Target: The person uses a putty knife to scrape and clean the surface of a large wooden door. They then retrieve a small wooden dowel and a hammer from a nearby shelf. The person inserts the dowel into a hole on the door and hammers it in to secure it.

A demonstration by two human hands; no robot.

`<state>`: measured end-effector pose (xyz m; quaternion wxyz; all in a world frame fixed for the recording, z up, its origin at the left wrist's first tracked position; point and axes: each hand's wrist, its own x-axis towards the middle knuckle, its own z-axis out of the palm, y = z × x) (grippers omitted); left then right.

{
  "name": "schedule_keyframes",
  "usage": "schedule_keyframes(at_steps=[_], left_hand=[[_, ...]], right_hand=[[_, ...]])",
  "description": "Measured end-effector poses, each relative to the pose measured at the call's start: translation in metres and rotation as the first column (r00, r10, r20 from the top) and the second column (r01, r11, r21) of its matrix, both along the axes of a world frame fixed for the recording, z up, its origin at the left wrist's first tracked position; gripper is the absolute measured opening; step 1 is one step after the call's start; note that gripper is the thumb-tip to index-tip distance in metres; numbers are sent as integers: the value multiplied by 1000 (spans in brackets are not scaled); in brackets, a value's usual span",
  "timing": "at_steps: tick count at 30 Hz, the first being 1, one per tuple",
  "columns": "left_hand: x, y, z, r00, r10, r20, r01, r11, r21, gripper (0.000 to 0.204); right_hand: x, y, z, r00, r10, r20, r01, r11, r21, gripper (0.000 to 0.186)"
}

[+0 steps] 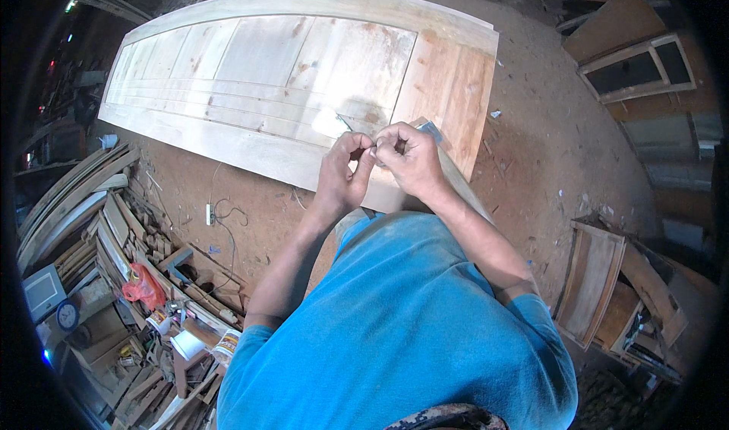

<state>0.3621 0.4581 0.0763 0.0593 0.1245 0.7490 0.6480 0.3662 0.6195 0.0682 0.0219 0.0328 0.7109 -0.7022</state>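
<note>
The wooden door point(453, 73) spans the upper middle of the frame. At the centre, my left hand point(345, 173) and right hand point(414, 159) meet, fingertips pinched closed, on what I cannot tell; a loose pinch could drop any small piece.

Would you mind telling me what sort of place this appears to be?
Probably a woodworking shop: there is a large panelled wooden door, scrap wood heaped at the left, and a wooden frame at the right.

Rm over panel point(258, 50), blue pc point(430, 131) nr hands point(415, 160)
</note>
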Motion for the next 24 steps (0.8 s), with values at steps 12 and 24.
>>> schedule_keyframes(at_steps=[12,24], left_hand=[[-62,46,-64,979,-27,203,66,979,-191,24],[-42,57,-46,939,-177,295,213,972,-94,25]], right_hand=[[-4,45,-25,944,-323,69,330,933,-142,8],[18,61,-35,827,-242,508,519,676,-523,12]])
